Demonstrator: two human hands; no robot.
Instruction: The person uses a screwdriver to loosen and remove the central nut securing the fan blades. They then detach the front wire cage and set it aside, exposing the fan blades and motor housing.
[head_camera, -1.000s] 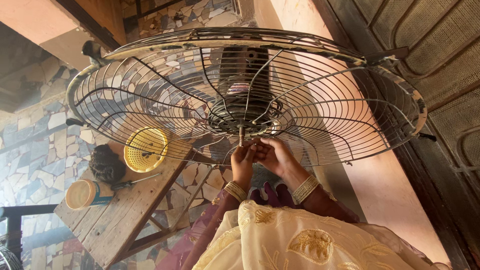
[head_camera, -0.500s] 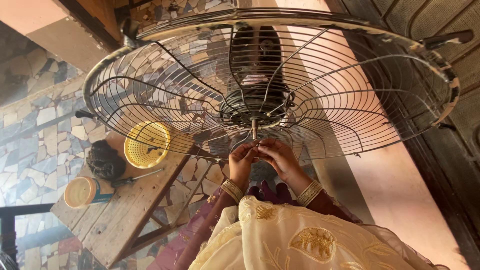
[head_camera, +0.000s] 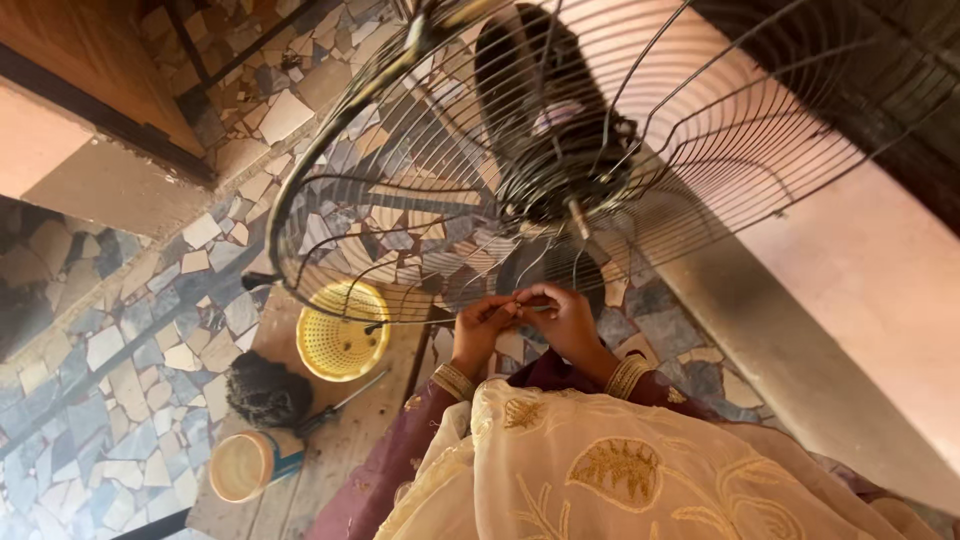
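A small, thin part, too small to identify, is pinched between the left hand (head_camera: 482, 325) and right hand (head_camera: 562, 318), both closed on it just below the hub of the wire fan guard (head_camera: 560, 190). The guard is tilted overhead, above the wooden bench (head_camera: 340, 450), where a yellow basket (head_camera: 342, 332) sits near its far edge.

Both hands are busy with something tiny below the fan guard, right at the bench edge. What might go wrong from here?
1. The left hand and right hand pinch a small part, too small to identify; if it slips, it could vanish among the mosaic floor pieces.
2. The wire fan guard tilts overhead with neither hand on it, so it may swing.
3. The bare motor shaft points toward the hands and could jab them.
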